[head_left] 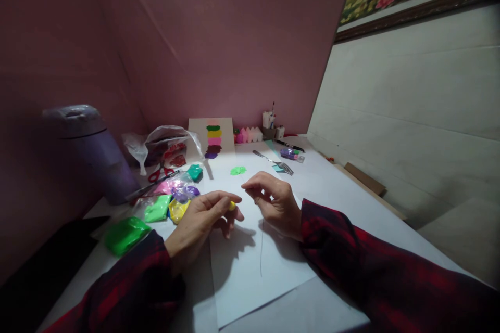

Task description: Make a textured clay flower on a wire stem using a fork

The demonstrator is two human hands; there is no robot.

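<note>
A small, rounded yellow lump (232, 206) is pinched between thumb and fingers of the left hand (203, 218), above smooth white paper (250, 291). The fingers of the right hand (275, 205) are curled near the thumb; whether anything is gripped cannot be told. Glossy, crinkled packets (158, 208) are spread on the white table (332, 187), backed by a pink wall (234, 36).

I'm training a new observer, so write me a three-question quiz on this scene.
1. Which of the person's hands holds the small, rounded yellow lump?
2. True or false: in the picture, the lilac cylindrical bottle is left of the silver metal fork.
3. Fill in the colour: the irregular, flattish lump lying left of the fork is bright ____.

Key: 1. The left hand. 2. True. 3. Green.
</note>
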